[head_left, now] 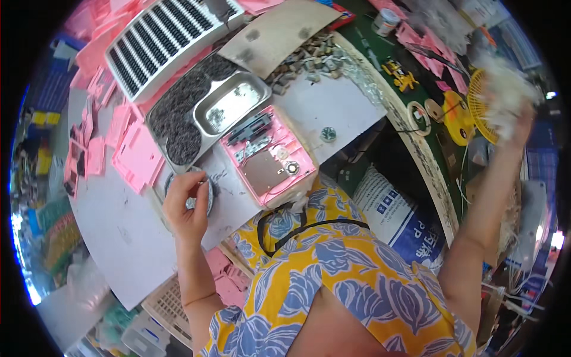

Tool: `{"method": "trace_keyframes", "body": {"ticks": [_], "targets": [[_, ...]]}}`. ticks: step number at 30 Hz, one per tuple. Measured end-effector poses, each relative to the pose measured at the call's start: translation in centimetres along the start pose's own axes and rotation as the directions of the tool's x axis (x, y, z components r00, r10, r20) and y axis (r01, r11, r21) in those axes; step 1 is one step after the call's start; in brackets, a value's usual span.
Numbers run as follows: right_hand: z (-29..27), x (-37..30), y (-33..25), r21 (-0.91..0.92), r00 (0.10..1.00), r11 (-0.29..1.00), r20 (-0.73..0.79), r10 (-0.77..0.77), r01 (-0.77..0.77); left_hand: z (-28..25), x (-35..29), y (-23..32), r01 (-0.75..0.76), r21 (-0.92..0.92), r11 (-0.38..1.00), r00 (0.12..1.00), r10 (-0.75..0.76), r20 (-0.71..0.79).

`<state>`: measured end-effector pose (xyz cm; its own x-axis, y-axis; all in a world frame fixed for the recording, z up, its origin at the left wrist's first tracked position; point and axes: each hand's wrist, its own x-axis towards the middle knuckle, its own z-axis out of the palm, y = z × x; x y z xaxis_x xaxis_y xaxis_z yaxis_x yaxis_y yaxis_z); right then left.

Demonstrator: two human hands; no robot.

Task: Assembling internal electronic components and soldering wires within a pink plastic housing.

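My left hand (pixel 185 208) is closed in a pinch over a small round dish (pixel 212 199); whatever sits between its fingertips is too small to make out. To its right lies an opened pink plastic housing (pixel 288 143), showing a dark circuit board, a brown flat plate, thin wires and a small round part. Far out to the right, my right hand (pixel 518 128) is closed around a crumpled whitish translucent clump (pixel 502 89), perhaps plastic film. A yellow basket (pixel 477 104) stands just beside that clump and is partly covered by it.
A metal tray (pixel 178 107) of small dark parts holds a smaller steel tray (pixel 232 104). Behind is a white rack (pixel 169 44) with dark rows. Pink plastic pieces (pixel 134 152) pile up at left. A white-and-blue sack (pixel 395 211) lies below the table edge.
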<state>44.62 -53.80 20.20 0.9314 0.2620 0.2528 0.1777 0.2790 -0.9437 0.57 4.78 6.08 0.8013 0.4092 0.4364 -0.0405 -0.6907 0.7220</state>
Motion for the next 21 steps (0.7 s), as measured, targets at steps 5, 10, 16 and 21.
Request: {"method": "trace_keyframes", "body": {"ticks": [5, 10, 16, 21], "targets": [[25.5, -3.7, 20.7, -0.091, 0.906, 0.996, 0.418, 0.059, -0.023, 0.7, -0.7, 1.4, 0.047, 0.006, 0.999, 0.999, -0.047, -0.021], [31.3, -5.6, 25.8, -0.621, 0.694, 0.392, 0.717, -0.065, 0.679, 0.1, -2.6, 1.2, 0.132, 0.043, 0.990, 0.991, -0.131, -0.030], [32.2, -4.2, 25.8, -0.564, 0.612, 0.372, 0.791, -0.015, 0.738, 1.3, -2.4, 1.5, 0.175, 0.070, 0.982, 0.985, -0.175, -0.002], [28.1, -2.9, 21.9, -0.583, 0.674, 0.530, 0.738, 0.029, 0.616, 3.9, -0.6, 1.9, 0.105, -0.013, 0.994, 0.994, -0.105, 0.038]]}}
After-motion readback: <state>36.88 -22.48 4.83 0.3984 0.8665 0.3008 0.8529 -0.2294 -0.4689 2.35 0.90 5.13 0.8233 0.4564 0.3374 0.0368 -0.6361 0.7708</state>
